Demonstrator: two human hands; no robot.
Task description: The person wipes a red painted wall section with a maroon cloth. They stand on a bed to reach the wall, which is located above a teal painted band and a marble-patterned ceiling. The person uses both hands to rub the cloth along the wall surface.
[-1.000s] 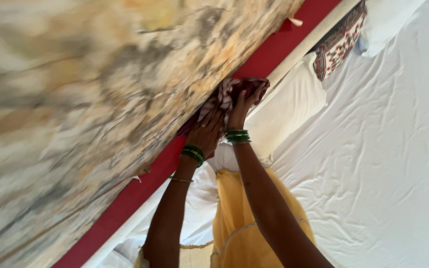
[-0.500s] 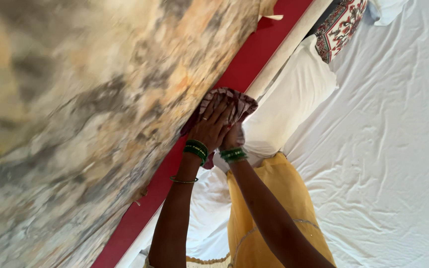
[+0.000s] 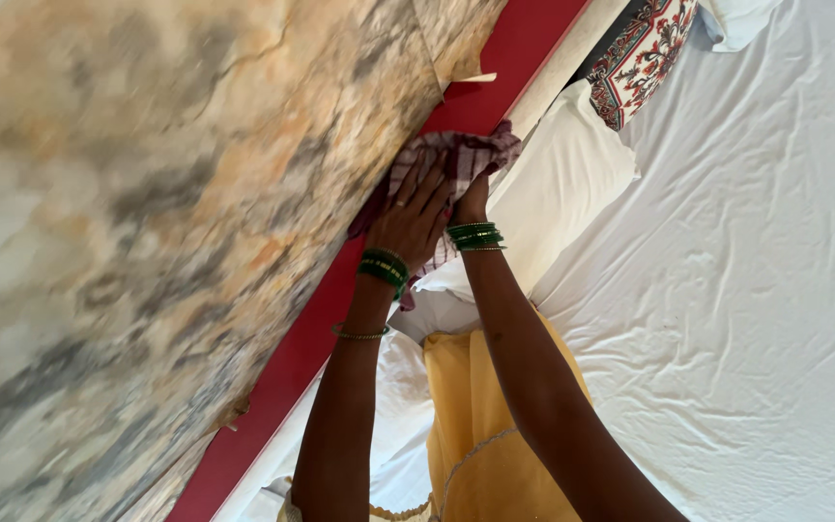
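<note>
Marble-patterned panelling (image 3: 176,193) fills the left of the view, bordered by a red strip (image 3: 292,358) and a pale rail (image 3: 572,58). A checked maroon cloth (image 3: 456,159) is pressed against the red strip at the panelling's edge. The left hand (image 3: 413,217) is laid flat over the cloth, fingers spread, so its grip is open but bearing on the fabric. The right hand (image 3: 471,203) is largely hidden behind the cloth; its grip appears closed on a fold, though this cannot be told for certain. To the right lie a white pillow (image 3: 562,184), a patterned cushion (image 3: 640,58) and a creased white bed sheet (image 3: 746,290). Wiping of the strip is judged to be in hand; the next stroke calls for steady pressure along the edge.
</note>
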